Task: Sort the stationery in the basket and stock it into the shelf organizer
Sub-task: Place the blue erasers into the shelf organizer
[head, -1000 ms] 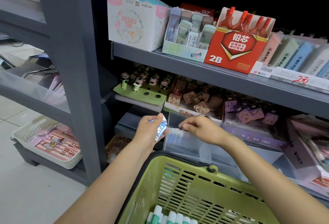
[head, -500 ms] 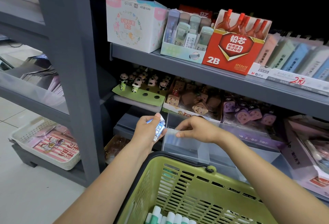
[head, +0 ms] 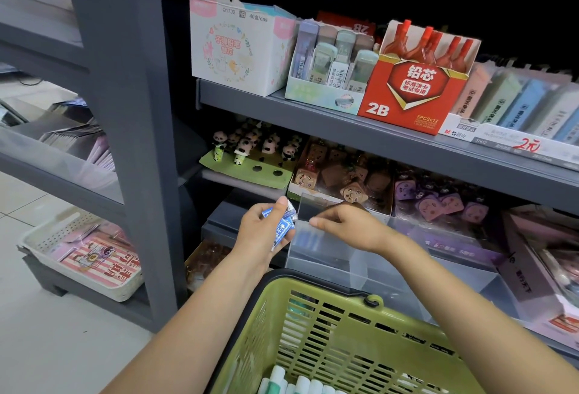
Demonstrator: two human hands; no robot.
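A stationery shop aisle, seen at the shelves.

Grey metal shelving (head: 360,130) carries goods in opened retail display cartons: a red 2B lead-refill box (head: 410,95), a white printed carton (head: 238,48) and a row of pastel cases with a handwritten price label (head: 529,145) at the shelf edge. Below stand panda-topped novelties (head: 250,149) and packaged charms. A green shopping basket (head: 338,331) sits in front, above a pale tiled floor (head: 47,346).

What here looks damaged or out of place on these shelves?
The pink and white box at the left end of the upper shelf has a ragged, torn top edge. On the green card below, the pandas lean unevenly, with some holes empty.
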